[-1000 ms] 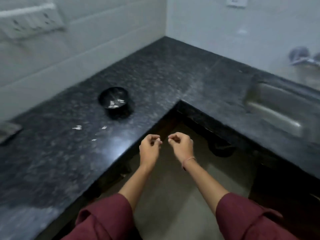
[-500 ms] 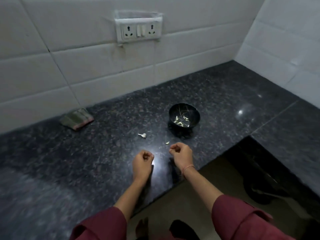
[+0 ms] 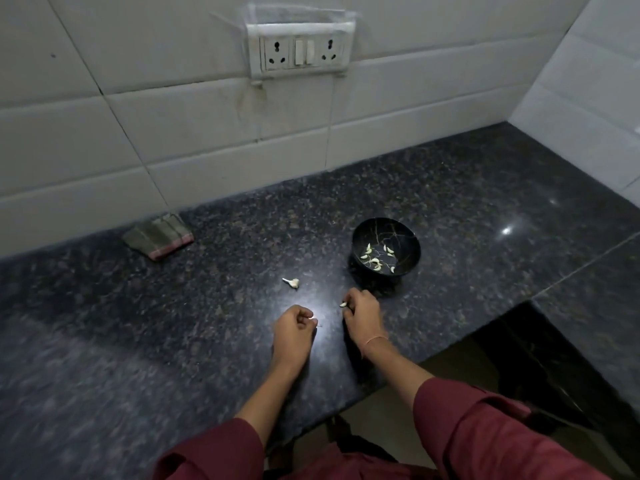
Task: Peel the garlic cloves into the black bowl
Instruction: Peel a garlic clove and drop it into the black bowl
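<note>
Head camera: one garlic piece (image 3: 292, 282) lies on the counter (image 3: 138, 323); the left hand (image 3: 294, 327) pinches a scrap of skin (image 3: 312, 318), the right hand (image 3: 363, 315) a clove (image 3: 343, 304); the black bowl (image 3: 386, 249) just beyond holds several peeled cloves (image 3: 375, 259), so the work looks nearly done.

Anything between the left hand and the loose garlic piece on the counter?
Nothing. In the head view only bare counter separates the left hand from the garlic piece; the right hand, pinching a clove, is off to the side.
</note>
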